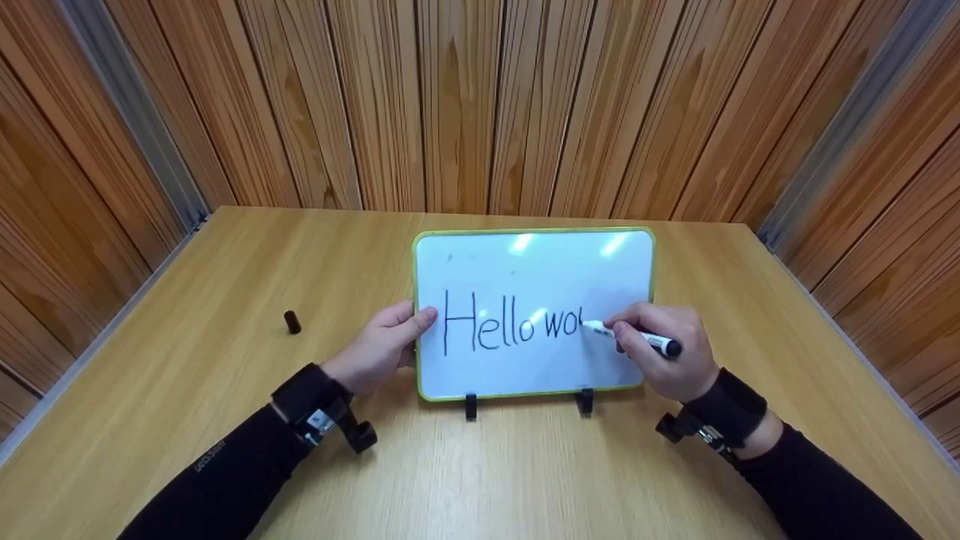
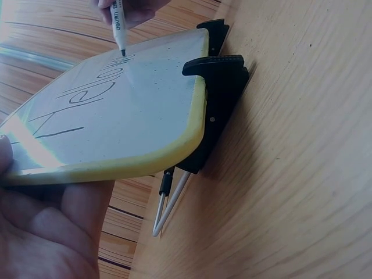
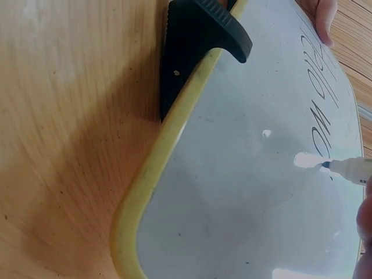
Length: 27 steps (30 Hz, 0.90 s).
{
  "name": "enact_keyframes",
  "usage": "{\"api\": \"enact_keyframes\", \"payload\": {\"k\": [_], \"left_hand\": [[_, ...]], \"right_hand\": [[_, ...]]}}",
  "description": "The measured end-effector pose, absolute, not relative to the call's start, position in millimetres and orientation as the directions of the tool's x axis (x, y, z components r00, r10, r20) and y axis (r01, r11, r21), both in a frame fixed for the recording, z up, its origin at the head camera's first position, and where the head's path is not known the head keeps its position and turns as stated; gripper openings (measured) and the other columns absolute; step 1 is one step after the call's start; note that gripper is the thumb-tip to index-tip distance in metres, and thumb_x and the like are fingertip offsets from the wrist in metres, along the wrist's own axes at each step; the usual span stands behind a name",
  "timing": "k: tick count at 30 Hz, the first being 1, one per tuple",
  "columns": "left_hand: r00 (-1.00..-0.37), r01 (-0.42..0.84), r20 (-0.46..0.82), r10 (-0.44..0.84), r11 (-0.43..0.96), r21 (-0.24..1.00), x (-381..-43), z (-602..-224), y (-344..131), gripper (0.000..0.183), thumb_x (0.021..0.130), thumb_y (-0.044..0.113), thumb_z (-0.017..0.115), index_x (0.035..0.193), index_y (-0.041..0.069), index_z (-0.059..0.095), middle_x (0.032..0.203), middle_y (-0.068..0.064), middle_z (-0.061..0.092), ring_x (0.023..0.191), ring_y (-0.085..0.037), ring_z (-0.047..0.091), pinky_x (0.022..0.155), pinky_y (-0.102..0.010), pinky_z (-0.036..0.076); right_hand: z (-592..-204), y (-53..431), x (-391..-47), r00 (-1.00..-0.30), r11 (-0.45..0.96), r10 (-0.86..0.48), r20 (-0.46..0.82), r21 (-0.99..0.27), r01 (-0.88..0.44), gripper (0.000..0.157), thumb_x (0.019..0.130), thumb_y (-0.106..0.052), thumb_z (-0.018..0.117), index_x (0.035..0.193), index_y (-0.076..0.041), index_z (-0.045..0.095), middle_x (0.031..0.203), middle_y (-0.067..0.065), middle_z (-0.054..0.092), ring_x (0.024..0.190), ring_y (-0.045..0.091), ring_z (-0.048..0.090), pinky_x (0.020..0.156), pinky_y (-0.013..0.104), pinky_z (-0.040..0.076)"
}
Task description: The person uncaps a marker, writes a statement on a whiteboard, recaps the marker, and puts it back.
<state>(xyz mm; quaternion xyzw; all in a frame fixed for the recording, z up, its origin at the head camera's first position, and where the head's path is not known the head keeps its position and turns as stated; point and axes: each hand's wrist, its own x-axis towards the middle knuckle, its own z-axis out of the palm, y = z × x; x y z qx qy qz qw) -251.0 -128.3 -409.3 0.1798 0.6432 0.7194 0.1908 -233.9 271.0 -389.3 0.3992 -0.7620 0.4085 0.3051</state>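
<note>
A small whiteboard with a yellow-green frame leans back on a black stand, the lettering "Hello wo" and a further short stroke in dark ink across it. At its left edge my left hand grips the frame, thumb on the front face and fingers behind. My right hand pinches a white marker with a black end. In the right wrist view the marker's dark tip is at the lettering; only parts of the right fingers show there.
A black marker cap lies on the wooden table, left of the whiteboard. Wood-panelled walls rise behind the table and on both sides. Two black stand feet jut forward under the board's lower edge.
</note>
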Motion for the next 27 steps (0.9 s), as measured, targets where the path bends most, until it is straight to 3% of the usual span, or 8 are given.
{"api": "enact_keyframes", "payload": {"k": [13, 27], "left_hand": [[-0.851, -0.024, 0.042, 0.523, -0.118, 0.993, -252.3, -411.2, -127.7, 0.052, 0.123, 0.027, 0.044, 0.165, -0.004, 0.043, 0.152, -0.024, 0.066, 0.132, -0.035, 0.071, 0.104, -0.05, 0.062], [-0.845, -0.025, 0.029, 0.534, -0.094, 0.995, -254.0, -410.1, -130.3, 0.054, 0.123, 0.031, 0.045, 0.167, 0.0, 0.043, 0.153, -0.022, 0.065, 0.135, -0.036, 0.069, 0.105, -0.051, 0.061]], "right_hand": [[-390.7, 269.6, -234.5, -0.489, 0.341, -0.369, 0.79, -0.374, -0.862, 0.023, 0.09, 0.011, 0.065, 0.082, -0.007, 0.078, 0.069, -0.006, 0.068, 0.05, 0.008, 0.047, 0.045, 0.019, 0.034], [-388.9, 270.3, -233.7, -0.497, 0.371, -0.338, 0.799, -0.372, -0.851, 0.022, 0.092, 0.013, 0.066, 0.091, -0.003, 0.08, 0.071, -0.003, 0.067, 0.058, 0.011, 0.057, 0.053, 0.021, 0.047]]}}
